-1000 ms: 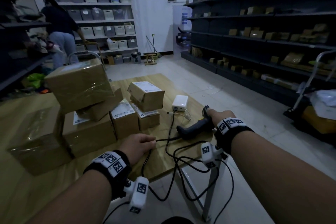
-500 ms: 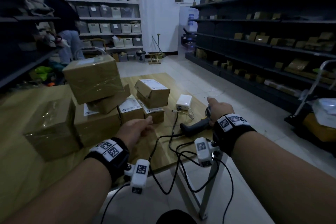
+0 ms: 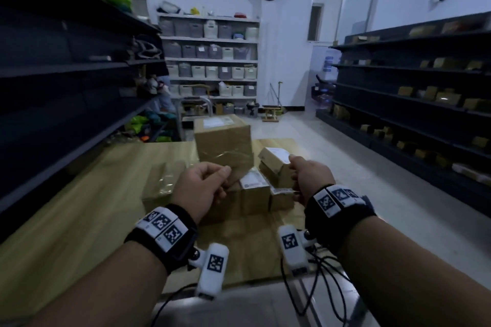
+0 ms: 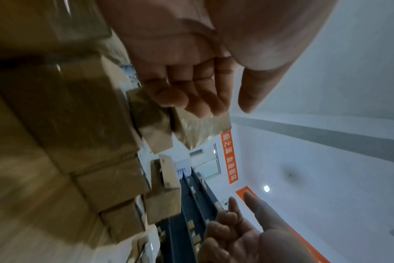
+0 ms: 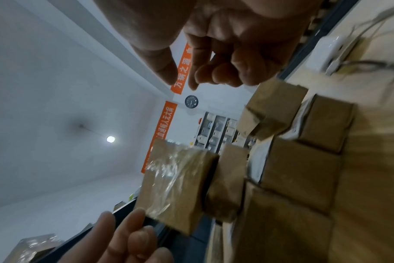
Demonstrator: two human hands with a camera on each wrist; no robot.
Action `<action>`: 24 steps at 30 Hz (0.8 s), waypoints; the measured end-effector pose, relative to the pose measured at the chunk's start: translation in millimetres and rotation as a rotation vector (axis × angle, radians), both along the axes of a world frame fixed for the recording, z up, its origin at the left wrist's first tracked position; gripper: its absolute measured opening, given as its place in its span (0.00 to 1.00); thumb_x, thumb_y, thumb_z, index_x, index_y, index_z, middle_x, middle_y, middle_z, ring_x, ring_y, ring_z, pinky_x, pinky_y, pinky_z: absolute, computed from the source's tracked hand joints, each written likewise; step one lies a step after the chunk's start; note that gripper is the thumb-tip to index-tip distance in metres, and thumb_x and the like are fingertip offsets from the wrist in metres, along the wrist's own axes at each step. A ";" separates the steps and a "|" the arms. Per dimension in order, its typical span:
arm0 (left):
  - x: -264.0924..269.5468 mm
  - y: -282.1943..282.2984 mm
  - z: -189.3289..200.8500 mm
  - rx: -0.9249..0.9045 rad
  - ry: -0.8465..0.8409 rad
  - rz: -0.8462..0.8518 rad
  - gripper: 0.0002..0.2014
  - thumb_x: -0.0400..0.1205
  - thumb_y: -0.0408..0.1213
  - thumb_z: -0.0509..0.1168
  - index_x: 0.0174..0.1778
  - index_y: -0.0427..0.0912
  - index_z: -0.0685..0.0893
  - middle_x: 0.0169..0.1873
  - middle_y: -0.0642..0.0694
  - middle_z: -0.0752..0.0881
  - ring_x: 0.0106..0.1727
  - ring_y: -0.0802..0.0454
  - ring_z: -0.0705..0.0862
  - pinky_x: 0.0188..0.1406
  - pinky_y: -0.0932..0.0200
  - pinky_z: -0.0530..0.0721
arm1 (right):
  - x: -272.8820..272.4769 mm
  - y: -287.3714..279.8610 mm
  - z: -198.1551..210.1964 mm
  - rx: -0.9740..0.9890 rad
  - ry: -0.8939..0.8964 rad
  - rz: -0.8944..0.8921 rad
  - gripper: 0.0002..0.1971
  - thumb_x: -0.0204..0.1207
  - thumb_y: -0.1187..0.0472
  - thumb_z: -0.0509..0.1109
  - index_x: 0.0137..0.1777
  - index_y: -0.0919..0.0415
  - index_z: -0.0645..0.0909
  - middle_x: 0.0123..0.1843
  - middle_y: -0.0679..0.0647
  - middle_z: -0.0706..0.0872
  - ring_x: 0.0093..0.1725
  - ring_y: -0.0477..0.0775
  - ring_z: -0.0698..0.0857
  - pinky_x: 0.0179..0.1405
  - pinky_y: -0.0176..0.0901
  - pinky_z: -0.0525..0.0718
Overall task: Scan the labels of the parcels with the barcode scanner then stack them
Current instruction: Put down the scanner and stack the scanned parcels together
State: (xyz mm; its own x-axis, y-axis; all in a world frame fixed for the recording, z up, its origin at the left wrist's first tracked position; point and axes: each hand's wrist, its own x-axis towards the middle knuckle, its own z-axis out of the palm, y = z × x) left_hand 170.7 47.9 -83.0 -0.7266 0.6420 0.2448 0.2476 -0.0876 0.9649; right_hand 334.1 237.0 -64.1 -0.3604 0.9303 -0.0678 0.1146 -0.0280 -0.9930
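Brown cardboard parcels are piled on the wooden table [image 3: 79,215]. A large taped parcel [image 3: 223,146] tops the pile, with small labelled parcels [image 3: 275,158] [image 3: 253,191] to its right and below. My left hand [image 3: 224,183] hovers in front of the large parcel, fingers loosely curled and empty; the left wrist view shows its bare palm [image 4: 218,106]. My right hand [image 3: 293,175] is raised beside the small top parcel, and its fingers [image 5: 214,74] hold nothing in the right wrist view. The barcode scanner is out of sight.
Dark shelving [image 3: 66,103] runs along the left and more dark shelves [image 3: 414,103] along the right. White shelves with bins [image 3: 212,61] stand at the back. Black cables [image 3: 318,279] hang over the table's near edge. A white box with leads [image 5: 326,51] lies right of the parcels.
My right hand has let go of the scanner and risen to the parcels. The left hand has lifted off the table towards the large parcel. The head view has tilted up.
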 end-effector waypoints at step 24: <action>-91.3 7.1 59.8 0.039 -0.255 0.012 0.37 0.84 0.73 0.66 0.82 0.52 0.81 0.71 0.55 0.82 0.75 0.50 0.80 0.82 0.38 0.79 | -108.7 -24.2 70.2 0.167 0.015 0.139 0.31 0.92 0.41 0.60 0.76 0.69 0.83 0.75 0.69 0.87 0.75 0.70 0.85 0.74 0.60 0.82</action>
State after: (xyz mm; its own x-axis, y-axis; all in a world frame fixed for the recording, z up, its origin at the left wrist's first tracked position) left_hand 79.4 55.1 -23.2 -0.7754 0.6267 0.0775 -0.0018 -0.1249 0.9922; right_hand 225.4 212.9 6.2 -0.4858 0.8695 0.0896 0.0908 0.1521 -0.9842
